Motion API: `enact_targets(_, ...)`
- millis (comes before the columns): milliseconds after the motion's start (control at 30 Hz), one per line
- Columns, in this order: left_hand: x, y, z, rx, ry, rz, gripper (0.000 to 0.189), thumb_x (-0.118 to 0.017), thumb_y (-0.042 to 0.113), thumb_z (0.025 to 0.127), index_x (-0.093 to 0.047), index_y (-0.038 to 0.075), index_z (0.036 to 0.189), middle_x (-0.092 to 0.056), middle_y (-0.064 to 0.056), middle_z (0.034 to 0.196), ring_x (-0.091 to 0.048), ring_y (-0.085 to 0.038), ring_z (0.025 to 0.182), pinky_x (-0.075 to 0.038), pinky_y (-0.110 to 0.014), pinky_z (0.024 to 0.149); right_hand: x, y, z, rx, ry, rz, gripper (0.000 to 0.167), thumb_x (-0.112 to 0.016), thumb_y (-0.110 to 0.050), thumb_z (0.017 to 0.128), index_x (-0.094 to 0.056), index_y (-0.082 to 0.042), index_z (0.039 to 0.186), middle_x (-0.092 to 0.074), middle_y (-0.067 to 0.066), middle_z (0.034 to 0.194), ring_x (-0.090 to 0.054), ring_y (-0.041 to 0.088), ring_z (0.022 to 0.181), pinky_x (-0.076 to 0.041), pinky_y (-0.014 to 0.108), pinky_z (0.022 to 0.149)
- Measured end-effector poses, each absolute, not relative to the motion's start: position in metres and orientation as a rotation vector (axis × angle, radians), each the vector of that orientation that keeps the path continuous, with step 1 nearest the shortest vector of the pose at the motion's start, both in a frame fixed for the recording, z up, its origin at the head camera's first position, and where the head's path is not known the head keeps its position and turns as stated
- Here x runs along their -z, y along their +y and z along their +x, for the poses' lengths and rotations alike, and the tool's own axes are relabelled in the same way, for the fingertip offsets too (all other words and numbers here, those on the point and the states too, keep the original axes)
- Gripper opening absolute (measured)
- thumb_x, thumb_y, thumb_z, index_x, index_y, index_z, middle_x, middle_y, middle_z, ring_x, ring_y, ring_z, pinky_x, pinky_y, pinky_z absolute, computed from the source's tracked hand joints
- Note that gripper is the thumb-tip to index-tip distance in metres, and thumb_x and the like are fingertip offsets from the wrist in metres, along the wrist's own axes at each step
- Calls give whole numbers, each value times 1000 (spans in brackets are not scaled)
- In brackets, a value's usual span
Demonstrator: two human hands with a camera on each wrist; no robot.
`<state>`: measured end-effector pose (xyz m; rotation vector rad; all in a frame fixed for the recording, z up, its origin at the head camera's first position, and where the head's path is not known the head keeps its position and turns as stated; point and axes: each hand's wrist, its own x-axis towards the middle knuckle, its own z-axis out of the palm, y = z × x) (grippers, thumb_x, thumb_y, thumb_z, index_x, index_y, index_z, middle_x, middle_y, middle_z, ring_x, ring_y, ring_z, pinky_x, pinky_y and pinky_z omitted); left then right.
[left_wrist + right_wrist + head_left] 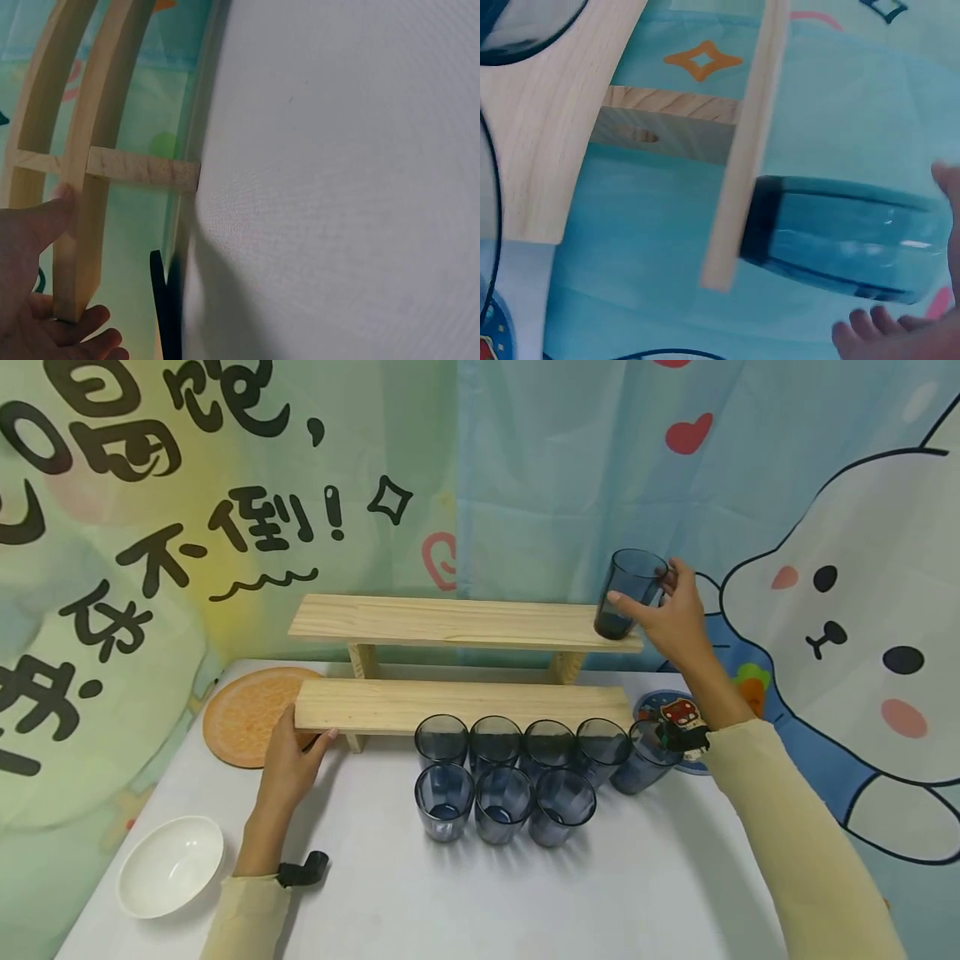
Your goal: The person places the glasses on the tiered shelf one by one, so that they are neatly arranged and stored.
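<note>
A blue-tinted drinking glass [632,589] stands at the right end of the upper shelf [450,620] of a two-tier wooden rack. Around its rim side is my right hand [675,614], thumb and fingers spread; in the right wrist view the fingers [874,322] sit apart from the glass [840,236]. My left hand [291,768] grips the left end of the lower shelf [450,706]. In the left wrist view the thumb [56,214] lies on the board's front edge, with the fingers around its end.
Several similar glasses [504,806] stand in two rows before the rack, the rightmost [645,764] tilted. An orange round mat [255,714] lies at the left, with a white bowl [172,868] nearer. A blue patterned plate [678,706] is behind the right wrist.
</note>
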<state>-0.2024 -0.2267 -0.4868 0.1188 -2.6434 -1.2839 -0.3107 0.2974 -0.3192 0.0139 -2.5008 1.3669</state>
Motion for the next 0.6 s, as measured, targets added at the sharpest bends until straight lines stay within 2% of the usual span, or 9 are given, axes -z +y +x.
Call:
enact_targets(100, 487, -227, -201, 1275, -2647, 126, 84, -69, 24, 105, -19, -10, 162, -33, -38, 160, -28, -52, 153, -24, -64, 125, 315, 293, -288, -1285, -2387, 7, 90, -71, -48, 99, -24, -10, 165, -38, 17, 164, -39, 31, 151, -32, 45, 126)
enact_targets(167, 487, -227, -201, 1271, -2646, 127, 84, -69, 25, 105, -19, -10, 163, -32, -38, 161, -28, -52, 154, -23, -64, 126, 316, 289, -267, -1245, -2333, 13, 75, -69, -45, 102, -36, -9, 160, -48, 15, 155, -48, 31, 142, -38, 43, 122)
enact_targets(300, 487, -226, -201, 1267, -2635, 121, 83, -69, 24, 105, -20, -11, 162, -33, -38, 161, -28, -51, 154, -23, -63, 126, 331, 281, -217, -1217, -2340, 85, 55, -64, -36, 107, -50, -8, 152, -59, 15, 145, -58, 29, 132, -44, 36, 118)
enact_targets(467, 488, -226, -201, 1271, -2623, 121, 82, -69, 23, 105, -21, -11, 162, -34, -38, 160, -29, -52, 153, -23, -63, 126, 368, 265, -159, -1317, -2386, 204, 44, -66, -20, 106, -57, -4, 146, -65, 14, 139, -62, 6, 123, -46, 13, 108)
enact_targets(533, 488, -227, -201, 1270, -2626, 121, 83, -69, 24, 105, -20, -11, 162, -34, -38, 160, -29, -52, 153, -24, -63, 126, 382, 258, -141, -1383, -2391, 261, 44, -69, -13, 104, -57, -2, 145, -64, 14, 139, -60, 0, 123, -45, 11, 107)
enact_targets(600, 489, -226, -201, 1270, -2635, 124, 84, -69, 24, 105, -19, -11, 162, -33, -38, 161, -28, -52, 154, -23, -63, 126, 396, 252, -125, -1408, -2411, 284, 48, -73, -9, 101, -56, -1, 145, -63, 14, 139, -60, 3, 125, -44, 12, 109)
